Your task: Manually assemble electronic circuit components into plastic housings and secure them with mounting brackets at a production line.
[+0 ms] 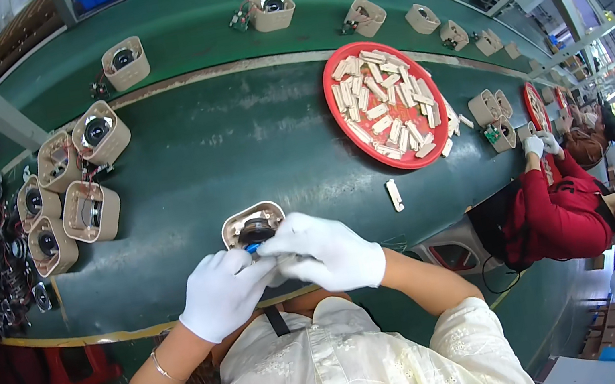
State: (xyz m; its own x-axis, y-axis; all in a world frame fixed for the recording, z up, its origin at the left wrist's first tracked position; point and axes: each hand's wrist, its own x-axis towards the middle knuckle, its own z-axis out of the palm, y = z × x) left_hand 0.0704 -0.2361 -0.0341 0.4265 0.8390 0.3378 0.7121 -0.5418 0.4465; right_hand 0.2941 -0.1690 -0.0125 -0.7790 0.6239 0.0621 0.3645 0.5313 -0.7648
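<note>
Left hand (225, 293): curling at the beige housing's (231, 231) near edge, perhaps steadying it; fingertips are hiding, so I cannot tell the pinch.
Right hand (326, 252): bending over the same edge, likely reaching inside; grip also hiding, cannot tell.
Beige housing: sitting left of the red tray (343, 122), nearer the wearer, opening upward, showing rounded corners and 1 dark round speaker (255, 230).
5 other housings (91, 210): clustering farther left of the tray.
</note>
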